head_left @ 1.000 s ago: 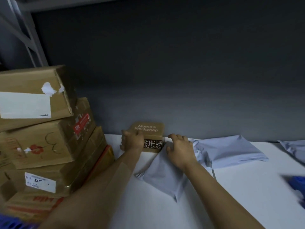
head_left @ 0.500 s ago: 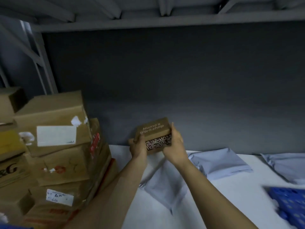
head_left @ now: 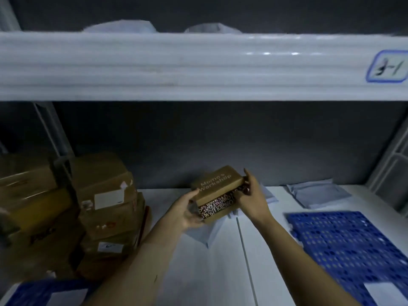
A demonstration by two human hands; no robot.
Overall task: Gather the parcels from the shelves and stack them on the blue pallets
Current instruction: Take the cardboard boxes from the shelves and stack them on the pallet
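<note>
The single head-worn wide-angle view looks forward and down into a shelf bay (head_left: 220, 140) from near, the upper shelf beam (head_left: 198, 65) spanning the frame's top.

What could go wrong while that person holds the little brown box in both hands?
The small brown box is tilted and gripped only at its ends by the left hand and right hand; it might slip and drop onto the grey mailer bag beneath. The cardboard boxes piled unevenly at the left sit close to the left forearm; a bump could shift them.
</note>
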